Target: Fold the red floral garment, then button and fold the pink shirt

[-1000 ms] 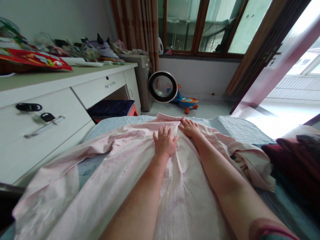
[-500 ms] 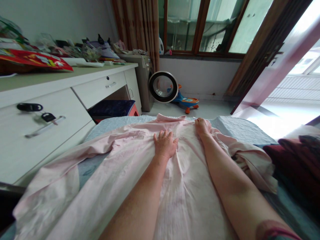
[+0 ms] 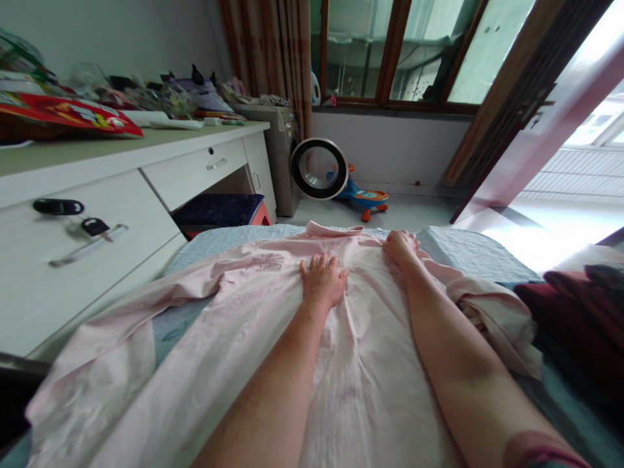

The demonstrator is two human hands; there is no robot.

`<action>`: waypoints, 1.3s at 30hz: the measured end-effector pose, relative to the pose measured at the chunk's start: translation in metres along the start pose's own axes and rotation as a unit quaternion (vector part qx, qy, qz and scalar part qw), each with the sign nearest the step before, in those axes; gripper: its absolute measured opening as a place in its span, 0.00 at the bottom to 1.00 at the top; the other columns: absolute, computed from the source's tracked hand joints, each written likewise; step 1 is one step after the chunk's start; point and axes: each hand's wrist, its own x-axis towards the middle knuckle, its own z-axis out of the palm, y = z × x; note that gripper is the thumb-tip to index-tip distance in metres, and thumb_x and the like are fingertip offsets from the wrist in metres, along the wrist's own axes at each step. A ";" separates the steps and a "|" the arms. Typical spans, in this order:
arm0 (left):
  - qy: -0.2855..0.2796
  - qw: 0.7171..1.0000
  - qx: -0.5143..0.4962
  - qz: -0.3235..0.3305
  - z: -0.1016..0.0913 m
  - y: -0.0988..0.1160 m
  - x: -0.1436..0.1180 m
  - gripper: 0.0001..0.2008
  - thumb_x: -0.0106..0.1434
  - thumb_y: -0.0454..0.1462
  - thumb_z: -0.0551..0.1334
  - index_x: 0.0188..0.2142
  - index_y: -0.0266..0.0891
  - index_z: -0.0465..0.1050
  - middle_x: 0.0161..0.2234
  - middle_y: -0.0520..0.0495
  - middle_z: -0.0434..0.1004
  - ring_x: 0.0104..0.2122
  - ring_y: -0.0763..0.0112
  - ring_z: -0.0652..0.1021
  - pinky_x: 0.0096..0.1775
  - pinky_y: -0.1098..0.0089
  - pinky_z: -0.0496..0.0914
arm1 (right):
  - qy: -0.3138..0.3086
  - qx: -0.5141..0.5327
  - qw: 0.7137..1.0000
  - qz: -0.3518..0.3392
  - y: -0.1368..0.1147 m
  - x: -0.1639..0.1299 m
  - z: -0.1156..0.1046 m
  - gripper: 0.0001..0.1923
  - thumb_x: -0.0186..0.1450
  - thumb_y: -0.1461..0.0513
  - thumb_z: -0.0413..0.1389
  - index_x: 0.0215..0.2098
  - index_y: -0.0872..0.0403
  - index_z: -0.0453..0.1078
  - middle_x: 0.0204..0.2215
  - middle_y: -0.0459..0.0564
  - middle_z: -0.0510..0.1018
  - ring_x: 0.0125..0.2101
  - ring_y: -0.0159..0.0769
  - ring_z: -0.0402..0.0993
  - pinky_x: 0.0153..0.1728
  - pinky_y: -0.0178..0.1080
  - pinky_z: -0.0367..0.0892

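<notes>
A pale pink long-sleeved shirt lies spread out, collar at the far end, one sleeve stretched to the left and the other bunched on the right. My left hand rests flat on its upper middle, fingers spread. Near the right shoulder seam, my right hand is closed on the shirt's fabric with bent fingers; the fingertips are partly hidden. Wrinkles run down the cloth below my left hand. Beneath the shirt is a light blue quilted cover.
Dark red folded clothes are piled at the right edge. A white drawer cabinet with keys runs along the left, its top cluttered. Beyond stand a washing machine with its round door open and a blue ride-on toy.
My right hand has shifted slightly to the right along the shirt's shoulder. My left hand has stayed in place, flat on the shirt.
</notes>
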 end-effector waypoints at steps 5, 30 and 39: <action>0.003 1.000 -0.006 0.000 0.002 0.000 -0.001 0.20 0.68 0.48 0.53 0.55 0.47 0.67 0.60 0.43 0.68 0.62 0.52 0.62 0.63 0.42 0.49 | 0.142 0.035 0.989 -0.006 0.000 0.001 0.004 0.14 0.66 0.60 0.50 0.41 0.51 0.77 0.46 0.56 0.75 0.49 0.47 0.66 0.48 0.45 0.59; 0.013 1.000 -0.008 -0.001 0.001 0.000 -0.001 0.19 0.68 0.47 0.54 0.54 0.46 0.68 0.59 0.43 0.69 0.61 0.53 0.63 0.62 0.42 0.50 | -0.080 -0.022 0.967 -0.239 -0.037 -0.023 0.033 0.32 0.73 0.49 0.38 0.70 0.53 0.50 0.70 0.54 0.52 0.68 0.48 0.46 0.64 0.54 0.46; 0.015 1.000 -0.012 0.002 0.003 -0.002 -0.001 0.18 0.67 0.47 0.54 0.53 0.46 0.69 0.58 0.43 0.70 0.60 0.53 0.63 0.62 0.42 0.50 | -0.015 -0.006 0.999 -0.031 -0.008 -0.001 0.009 0.22 0.71 0.60 0.40 0.49 0.56 0.75 0.46 0.62 0.78 0.50 0.49 0.73 0.51 0.47 0.63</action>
